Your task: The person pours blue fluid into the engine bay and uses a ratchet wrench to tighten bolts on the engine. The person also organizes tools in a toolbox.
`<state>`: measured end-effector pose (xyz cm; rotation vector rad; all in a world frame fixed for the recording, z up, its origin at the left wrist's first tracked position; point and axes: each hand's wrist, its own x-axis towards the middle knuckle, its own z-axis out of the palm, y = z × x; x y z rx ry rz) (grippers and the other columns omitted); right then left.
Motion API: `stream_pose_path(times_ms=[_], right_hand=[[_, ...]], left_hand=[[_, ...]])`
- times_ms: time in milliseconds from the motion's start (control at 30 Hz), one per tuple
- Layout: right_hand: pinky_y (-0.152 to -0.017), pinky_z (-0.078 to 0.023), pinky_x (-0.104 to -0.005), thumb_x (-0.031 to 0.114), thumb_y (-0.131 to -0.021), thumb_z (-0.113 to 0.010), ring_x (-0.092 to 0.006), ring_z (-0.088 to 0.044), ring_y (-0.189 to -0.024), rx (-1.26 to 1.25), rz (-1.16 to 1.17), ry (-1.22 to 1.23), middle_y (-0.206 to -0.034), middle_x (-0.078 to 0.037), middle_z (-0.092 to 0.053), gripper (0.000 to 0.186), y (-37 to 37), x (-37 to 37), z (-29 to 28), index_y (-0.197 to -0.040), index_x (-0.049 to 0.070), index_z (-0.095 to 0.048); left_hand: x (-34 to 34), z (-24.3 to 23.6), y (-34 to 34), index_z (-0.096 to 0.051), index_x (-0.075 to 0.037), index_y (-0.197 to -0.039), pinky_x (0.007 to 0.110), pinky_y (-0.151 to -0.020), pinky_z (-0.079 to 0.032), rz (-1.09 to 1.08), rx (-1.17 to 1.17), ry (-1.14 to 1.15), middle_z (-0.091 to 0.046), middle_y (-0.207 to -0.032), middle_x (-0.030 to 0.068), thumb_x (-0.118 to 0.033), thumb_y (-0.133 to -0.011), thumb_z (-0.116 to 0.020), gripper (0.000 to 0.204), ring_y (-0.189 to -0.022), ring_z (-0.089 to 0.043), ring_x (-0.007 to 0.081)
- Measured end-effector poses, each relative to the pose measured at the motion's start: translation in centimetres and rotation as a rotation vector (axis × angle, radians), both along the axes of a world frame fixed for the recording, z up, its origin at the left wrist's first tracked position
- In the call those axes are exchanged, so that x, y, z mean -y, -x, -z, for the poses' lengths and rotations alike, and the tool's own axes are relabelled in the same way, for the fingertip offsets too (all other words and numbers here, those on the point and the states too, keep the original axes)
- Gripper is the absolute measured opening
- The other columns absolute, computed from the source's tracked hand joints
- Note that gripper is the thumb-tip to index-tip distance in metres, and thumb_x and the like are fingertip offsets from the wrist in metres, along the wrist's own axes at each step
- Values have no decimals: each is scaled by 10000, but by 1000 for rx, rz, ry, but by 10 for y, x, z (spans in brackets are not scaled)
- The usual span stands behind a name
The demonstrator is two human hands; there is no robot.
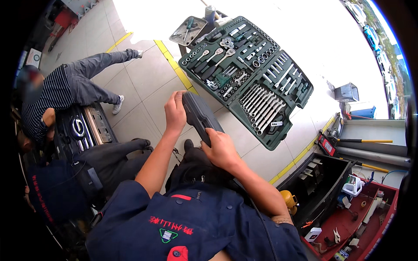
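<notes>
Between my two hands is a dark grey plastic carrying case [201, 112], held on edge in front of me and looking closed. My left hand [175, 114] grips its upper left end, with the fingers over the edge. Lower down, my right hand [220, 148] holds the near right side, around what looks like the handle recess. Beyond the case lies an open green socket tool set [257, 82], with ratchets, sockets and a row of combination wrenches in its moulded slots.
A metal tray [188, 30] with a screwdriver and a spray can [210, 14] sit behind the tool set. To the left, a person [48, 87] bends over a car front [82, 128]; another dark-clothed person is nearer. At right stand a black bin [320, 180] and a red tool tray [348, 219].
</notes>
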<state>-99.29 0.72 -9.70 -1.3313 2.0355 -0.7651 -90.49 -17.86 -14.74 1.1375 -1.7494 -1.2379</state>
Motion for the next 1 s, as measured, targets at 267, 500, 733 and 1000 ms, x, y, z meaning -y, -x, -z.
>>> stream_pose_path(times_ms=[267, 500, 733, 1000], right_hand=[[-772, -544, -479, 216, -888, -747, -423, -713, -867, 304, -149, -152, -940, -264, -736, 490, -62, 59, -9, -1270, -61, -615], [-664, -523, -387, 161, -891, -739, -236, -698, -690, 472, -283, -221, -796, -169, -715, 486, -113, 98, 5, -1286, -83, -599], [-611, -500, -357, 151, -903, -736, -180, -653, -634, 454, -283, -258, -718, -131, -678, 432, -143, 125, 4, -1240, -87, -609], [-588, -448, -244, 166, -1012, -686, -76, -593, -649, 744, 86, -173, -702, -19, -636, 234, -143, 147, 83, -1109, -31, -603]], left_hand=[[2, 1, -119, -325, -121, -1486, 362, -1043, -465, -65, -428, -370, -503, -1328, 87, -342, -1050, -618, 570, -1194, -532, 185], [18, 16, -188, -315, -99, -1478, 359, -998, -503, -211, -539, -347, -514, -1286, 107, -251, -1037, -602, 547, -1139, -560, 185], [36, 21, -218, -314, -75, -1495, 348, -990, -507, -230, -531, -370, -513, -1296, 109, -277, -1064, -556, 534, -1112, -572, 176], [-69, 33, -216, -56, -14, -1664, 483, -1271, -199, 236, 59, -415, -152, -1691, 270, -465, -963, -714, 1062, -1588, -104, 382]])
